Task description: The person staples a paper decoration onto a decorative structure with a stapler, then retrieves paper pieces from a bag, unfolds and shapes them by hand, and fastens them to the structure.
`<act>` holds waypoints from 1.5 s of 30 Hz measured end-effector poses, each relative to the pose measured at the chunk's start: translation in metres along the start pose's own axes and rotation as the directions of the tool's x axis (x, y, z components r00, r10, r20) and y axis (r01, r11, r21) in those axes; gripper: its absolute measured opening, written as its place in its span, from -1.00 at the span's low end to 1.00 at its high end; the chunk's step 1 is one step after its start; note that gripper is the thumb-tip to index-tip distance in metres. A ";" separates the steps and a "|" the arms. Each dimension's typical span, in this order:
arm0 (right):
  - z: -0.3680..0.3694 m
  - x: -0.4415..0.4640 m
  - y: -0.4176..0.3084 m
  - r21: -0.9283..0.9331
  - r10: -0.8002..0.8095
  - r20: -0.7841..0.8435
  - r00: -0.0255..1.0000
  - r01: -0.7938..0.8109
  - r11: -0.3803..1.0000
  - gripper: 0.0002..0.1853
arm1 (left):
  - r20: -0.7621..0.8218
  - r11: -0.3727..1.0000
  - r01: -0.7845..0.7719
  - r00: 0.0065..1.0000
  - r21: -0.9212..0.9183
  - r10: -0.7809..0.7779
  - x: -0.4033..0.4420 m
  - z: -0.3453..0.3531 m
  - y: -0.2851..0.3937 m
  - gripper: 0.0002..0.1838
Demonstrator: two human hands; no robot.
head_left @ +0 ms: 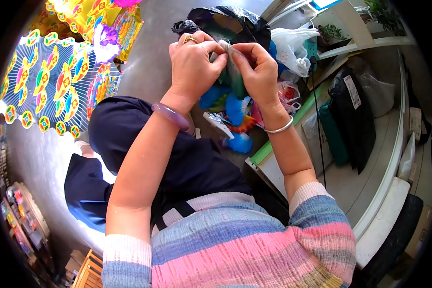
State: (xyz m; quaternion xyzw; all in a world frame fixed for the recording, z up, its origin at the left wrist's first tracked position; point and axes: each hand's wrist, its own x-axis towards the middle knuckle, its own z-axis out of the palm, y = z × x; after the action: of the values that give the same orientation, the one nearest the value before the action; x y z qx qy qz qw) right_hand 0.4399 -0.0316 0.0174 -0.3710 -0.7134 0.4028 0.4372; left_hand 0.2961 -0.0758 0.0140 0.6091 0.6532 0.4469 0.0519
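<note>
Thin translucent material [234, 72], partly hidden by left hand [192, 65] and right hand [260, 67]. Black bag [255, 29], contents unclear. Slatted wooden furniture [89, 272], cut off below. Plant [387, 13], cut off above.

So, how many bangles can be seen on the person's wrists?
2: a purple bangle on the left wrist and a silver bangle on the right wrist. I see none hidden.
</note>
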 end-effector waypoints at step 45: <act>-0.027 0.038 0.035 -0.450 -0.659 0.313 0.684 0.718 0.531 -0.75 | 0.731 0.318 0.824 0.565 -0.470 -0.383 0.010 -0.023 -0.020 -0.79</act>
State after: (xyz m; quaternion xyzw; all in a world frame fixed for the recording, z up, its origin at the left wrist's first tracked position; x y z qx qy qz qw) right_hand 0.4575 0.0229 0.0066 -0.1446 -0.9056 -0.0019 0.3988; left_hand 0.2640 -0.0765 0.0192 0.3050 0.5350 0.4526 0.6449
